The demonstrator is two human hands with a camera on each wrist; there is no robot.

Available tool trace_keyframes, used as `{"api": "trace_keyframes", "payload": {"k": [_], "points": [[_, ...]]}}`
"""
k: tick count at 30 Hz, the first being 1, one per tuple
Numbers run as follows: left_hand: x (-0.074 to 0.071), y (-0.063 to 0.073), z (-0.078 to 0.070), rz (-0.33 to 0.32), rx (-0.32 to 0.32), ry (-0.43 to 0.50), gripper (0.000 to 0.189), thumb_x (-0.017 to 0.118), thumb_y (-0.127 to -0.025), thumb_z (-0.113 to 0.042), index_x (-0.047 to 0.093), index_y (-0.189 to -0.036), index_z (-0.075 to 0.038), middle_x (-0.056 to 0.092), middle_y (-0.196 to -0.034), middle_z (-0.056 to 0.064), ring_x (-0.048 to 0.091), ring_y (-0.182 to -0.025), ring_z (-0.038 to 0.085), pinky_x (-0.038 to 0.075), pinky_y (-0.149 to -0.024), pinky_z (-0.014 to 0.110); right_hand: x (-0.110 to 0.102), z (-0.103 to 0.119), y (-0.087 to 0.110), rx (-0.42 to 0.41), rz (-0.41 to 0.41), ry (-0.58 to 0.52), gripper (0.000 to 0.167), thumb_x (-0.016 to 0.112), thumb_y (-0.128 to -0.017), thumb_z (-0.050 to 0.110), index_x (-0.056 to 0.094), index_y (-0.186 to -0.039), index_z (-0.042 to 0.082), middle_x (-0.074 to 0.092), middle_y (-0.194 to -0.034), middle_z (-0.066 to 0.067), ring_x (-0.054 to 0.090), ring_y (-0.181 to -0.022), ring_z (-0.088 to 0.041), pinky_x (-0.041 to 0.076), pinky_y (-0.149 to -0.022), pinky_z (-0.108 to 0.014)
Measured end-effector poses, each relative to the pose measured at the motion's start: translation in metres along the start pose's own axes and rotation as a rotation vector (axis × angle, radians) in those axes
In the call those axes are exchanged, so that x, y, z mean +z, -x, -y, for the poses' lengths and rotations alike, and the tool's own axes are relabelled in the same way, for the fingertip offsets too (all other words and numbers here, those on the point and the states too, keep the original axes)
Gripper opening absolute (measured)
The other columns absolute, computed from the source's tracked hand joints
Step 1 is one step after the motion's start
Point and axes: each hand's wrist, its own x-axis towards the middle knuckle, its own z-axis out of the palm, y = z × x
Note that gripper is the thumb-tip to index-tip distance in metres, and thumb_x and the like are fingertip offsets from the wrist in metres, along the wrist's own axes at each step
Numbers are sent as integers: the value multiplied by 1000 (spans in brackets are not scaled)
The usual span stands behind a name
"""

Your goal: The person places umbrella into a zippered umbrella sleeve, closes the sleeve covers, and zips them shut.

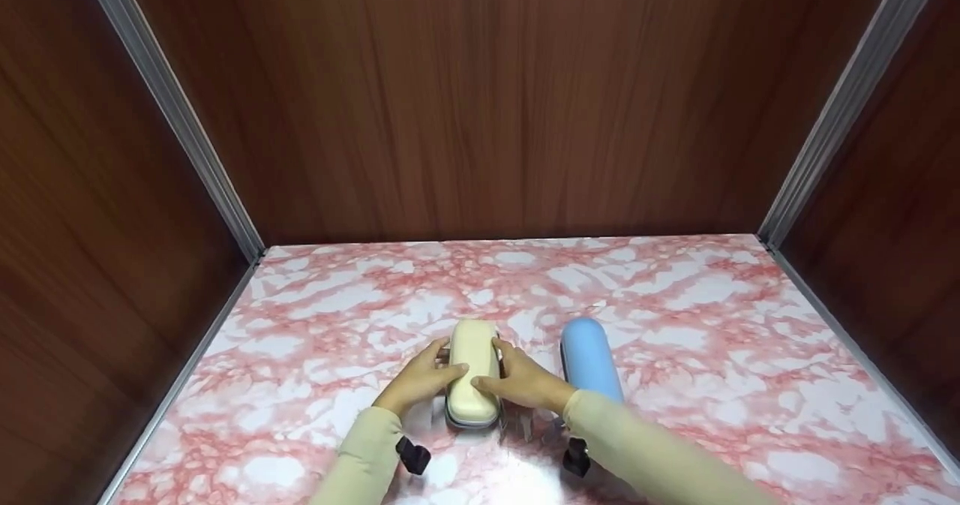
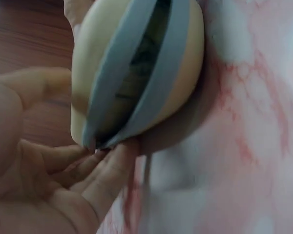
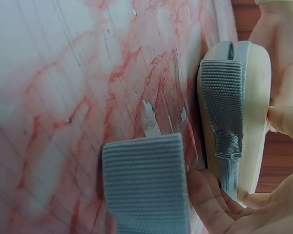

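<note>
A pale yellow hard-shell zip case (image 1: 471,347) lies lengthwise on the table between both hands. My left hand (image 1: 421,377) holds its left side, thumb on the lid. From the right, my right hand (image 1: 525,381) grips the opposite side, also with the thumb on top. In the left wrist view the grey zip edges (image 2: 119,48) stand apart at one end, and a dark gap shows between them. Left fingertips (image 2: 122,156) are right at the end of that gap. A grey strap (image 3: 222,92) runs along the case's side in the right wrist view.
A blue case (image 1: 589,359) of similar shape lies to the right, partly behind the right forearm. Another grey ribbed strap (image 3: 146,180) stands close to the right wrist camera. Wood-patterned panels (image 1: 510,115) enclose the marbled pink-white table (image 1: 315,325) at the back and sides.
</note>
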Motion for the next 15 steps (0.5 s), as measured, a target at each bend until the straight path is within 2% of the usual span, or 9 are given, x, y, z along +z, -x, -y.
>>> {"api": "trace_keyframes", "payload": {"k": [6, 15], "points": [[2, 3, -6, -2, -7, -14, 69, 65, -97, -17, 31, -153, 2, 43, -144, 29, 47, -129, 44, 55, -88, 49, 0, -2, -1, -2, 4, 17, 88, 68, -94, 26, 15, -150, -17, 60, -126, -27, 61, -113, -29, 48, -99, -44], [2, 6, -10, 18, -47, -18, 68, 64, -96, -16, 31, -154, 0, 41, -147, 29, 47, -128, 45, 55, -84, 52, -7, -3, -3, 32, 42, 42, 87, 67, -93, 25, 16, -151, -15, 66, -114, -19, 65, -100, -24, 55, -86, -39]]}}
